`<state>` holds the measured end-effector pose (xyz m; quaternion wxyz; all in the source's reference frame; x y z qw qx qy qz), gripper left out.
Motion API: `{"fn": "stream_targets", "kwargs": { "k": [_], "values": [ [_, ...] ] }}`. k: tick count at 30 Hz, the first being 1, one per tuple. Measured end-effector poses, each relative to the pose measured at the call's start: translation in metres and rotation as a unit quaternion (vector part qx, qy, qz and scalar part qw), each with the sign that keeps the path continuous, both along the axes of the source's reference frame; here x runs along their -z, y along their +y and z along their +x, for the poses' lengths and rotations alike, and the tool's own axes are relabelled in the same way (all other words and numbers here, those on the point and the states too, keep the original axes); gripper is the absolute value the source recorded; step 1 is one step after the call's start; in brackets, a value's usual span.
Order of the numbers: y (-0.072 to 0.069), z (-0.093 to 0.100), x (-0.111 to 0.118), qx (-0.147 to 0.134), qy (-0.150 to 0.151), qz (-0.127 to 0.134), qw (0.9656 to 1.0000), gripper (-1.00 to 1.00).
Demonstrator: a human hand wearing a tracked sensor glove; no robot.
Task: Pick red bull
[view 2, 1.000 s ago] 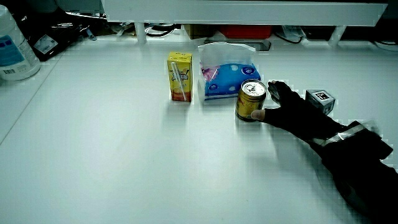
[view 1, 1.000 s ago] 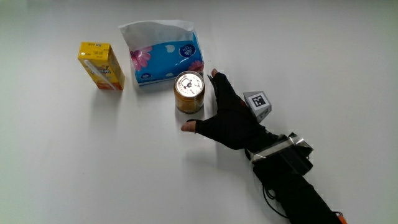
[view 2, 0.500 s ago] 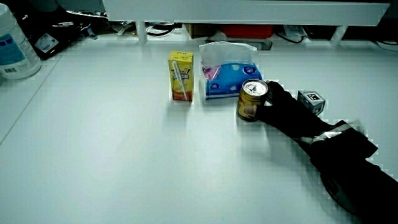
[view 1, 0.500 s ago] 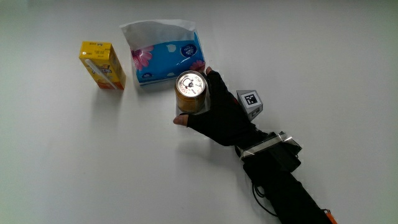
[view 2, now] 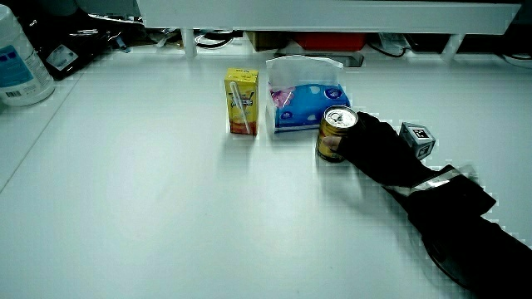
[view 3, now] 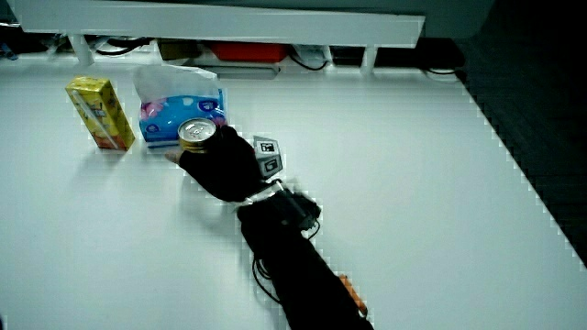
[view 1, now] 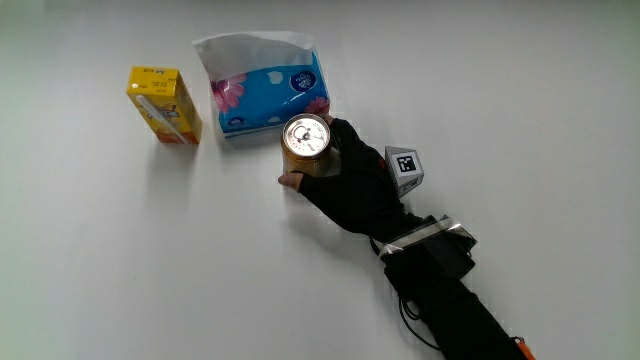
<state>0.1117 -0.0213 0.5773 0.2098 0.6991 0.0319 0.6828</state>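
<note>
A gold can with a silver lid (view 1: 305, 139) (view 2: 336, 127) (view 3: 194, 135) stands upright on the white table, just nearer to the person than the blue tissue pack. The hand (view 1: 340, 180) (view 2: 370, 149) (view 3: 220, 163) is wrapped around the can's side, thumb on the side nearer the person and fingers curled on the side toward the tissue pack. The patterned cube (view 1: 405, 166) rides on the back of the hand. The can rests on the table.
A blue flowered tissue pack (view 1: 265, 90) (view 2: 303, 104) (view 3: 179, 108) lies right by the can. A yellow juice carton (view 1: 163, 105) (view 2: 241, 101) (view 3: 99, 112) stands beside the pack. A white bottle (view 2: 18, 66) stands at the table's edge. A low partition (view 2: 332, 17) closes off the table.
The hand slid up to the can from beside it and its spread fingers closed around the can. The can has stayed in place.
</note>
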Motion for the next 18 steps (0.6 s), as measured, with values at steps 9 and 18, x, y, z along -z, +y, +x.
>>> {"fn": "stream_targets", "kwargs": {
  "k": [9,18],
  "values": [
    [0.0031,-0.0001,0.0039,-0.036,0.010,0.013,0.9992,0.85],
    [0.0046,0.0035,0.0052,-0.038,0.013,0.029,0.9988,1.00]
  ]
}}
